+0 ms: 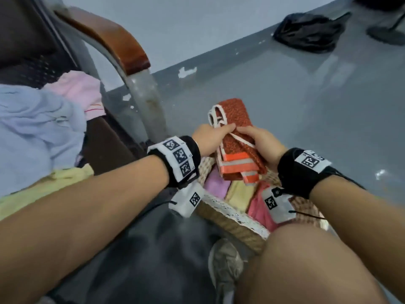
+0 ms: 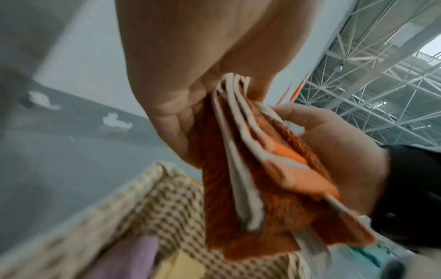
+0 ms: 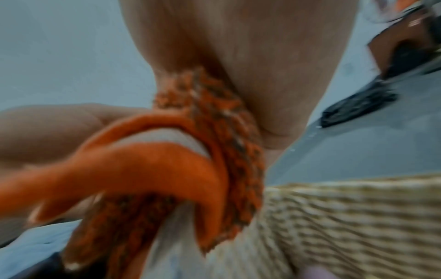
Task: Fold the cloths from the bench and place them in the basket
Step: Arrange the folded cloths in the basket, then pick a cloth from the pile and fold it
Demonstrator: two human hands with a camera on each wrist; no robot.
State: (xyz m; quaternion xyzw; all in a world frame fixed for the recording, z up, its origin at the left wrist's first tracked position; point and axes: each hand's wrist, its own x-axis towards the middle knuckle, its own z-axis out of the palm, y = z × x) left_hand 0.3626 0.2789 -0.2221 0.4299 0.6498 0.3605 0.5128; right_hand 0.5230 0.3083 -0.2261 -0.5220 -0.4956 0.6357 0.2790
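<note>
Orange folded cloth (image 1: 236, 141) is sitting pinched between our left hand (image 1: 208, 137) and right hand (image 1: 260, 141), fingers curled round it, basket (image 1: 232, 218) just beneath them; we are risking the layers fanning open if either grip loosens early

Before us: black plastic bag (image 1: 308, 31) on grey floor (image 1: 285, 102), dark stand base (image 1: 386, 35) beside it, near wall (image 1: 175, 25).

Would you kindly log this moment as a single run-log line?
left hand: grips orange cloth | right hand: grips same cloth | cloth: folded, above basket | bench: cloths remain
</note>
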